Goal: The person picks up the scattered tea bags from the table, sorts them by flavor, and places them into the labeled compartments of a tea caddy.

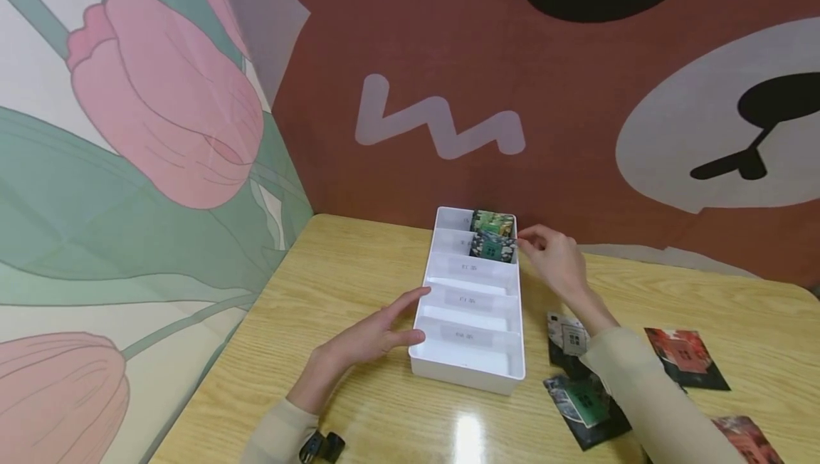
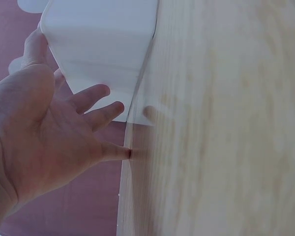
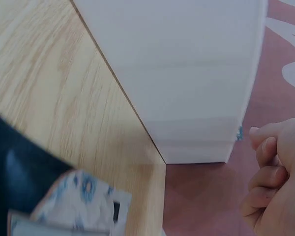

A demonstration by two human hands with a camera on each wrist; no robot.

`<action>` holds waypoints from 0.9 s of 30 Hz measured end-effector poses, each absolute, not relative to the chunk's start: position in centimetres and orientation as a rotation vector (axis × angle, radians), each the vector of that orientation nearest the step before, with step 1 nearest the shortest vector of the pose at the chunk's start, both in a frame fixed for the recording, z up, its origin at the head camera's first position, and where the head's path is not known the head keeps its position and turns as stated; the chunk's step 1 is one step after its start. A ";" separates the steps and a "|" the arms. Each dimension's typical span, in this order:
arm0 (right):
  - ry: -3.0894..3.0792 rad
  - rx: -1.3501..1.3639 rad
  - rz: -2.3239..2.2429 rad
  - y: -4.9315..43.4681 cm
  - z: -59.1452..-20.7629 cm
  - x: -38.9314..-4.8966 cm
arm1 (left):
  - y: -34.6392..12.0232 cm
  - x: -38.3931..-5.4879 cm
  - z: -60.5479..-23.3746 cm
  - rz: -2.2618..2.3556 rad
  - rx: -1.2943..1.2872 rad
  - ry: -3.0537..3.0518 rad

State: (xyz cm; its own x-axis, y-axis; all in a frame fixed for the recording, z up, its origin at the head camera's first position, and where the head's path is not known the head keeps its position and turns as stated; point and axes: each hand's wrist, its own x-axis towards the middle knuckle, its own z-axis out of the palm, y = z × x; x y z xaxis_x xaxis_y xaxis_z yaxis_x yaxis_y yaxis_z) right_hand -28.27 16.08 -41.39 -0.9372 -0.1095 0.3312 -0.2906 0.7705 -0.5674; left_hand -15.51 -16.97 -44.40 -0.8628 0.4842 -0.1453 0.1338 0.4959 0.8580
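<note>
The floral packet sits at the right of the second compartment from the far end of the white tray. The right hand curls at its corner; whether it grips, I can't tell. The left hand, spread, grasping nothing, touches the tray's left rim. Filing packets seems underway; next probably calls for fetching a loose packet from the bench, near right.

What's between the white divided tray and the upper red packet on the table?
In the head view, a grey-labelled packet lies between the tray and red packet, with the right sleeve crossing above.
</note>
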 end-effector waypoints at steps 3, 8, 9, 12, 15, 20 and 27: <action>-2.711 0.311 0.918 16.6 -41.0 -27.7 | -17.0 -15.5 -44.4 1.313 0.511 2.383; -2.778 0.329 0.904 17.8 -40.6 -26.8 | -17.1 -15.6 -44.3 1.316 0.510 2.381; -2.792 0.335 0.908 18.1 -40.6 -26.5 | -17.1 -15.6 -44.4 1.318 0.510 2.378; -2.834 0.350 0.891 19.2 -40.6 -25.6 | -17.0 -15.6 -44.4 1.328 0.504 2.359; -2.869 0.353 0.876 20.1 -40.6 -24.5 | -16.9 -15.6 -44.5 1.320 0.511 2.363; -2.901 0.355 0.839 21.9 -40.3 -23.3 | -16.9 -15.6 -44.6 1.300 0.521 2.395; -2.956 0.347 0.839 24.7 -39.8 -21.9 | -16.9 -15.6 -44.5 1.305 0.524 2.390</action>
State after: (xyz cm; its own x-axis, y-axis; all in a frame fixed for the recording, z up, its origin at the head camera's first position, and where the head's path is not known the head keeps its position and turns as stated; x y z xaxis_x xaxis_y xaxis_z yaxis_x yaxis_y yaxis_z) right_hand -21.92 24.67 -39.84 -0.9736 -0.2010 0.1084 -0.2280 0.8277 -0.5127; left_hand -15.58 -16.89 -44.51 -0.8640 0.4840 -0.1388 0.1451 0.5032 0.8519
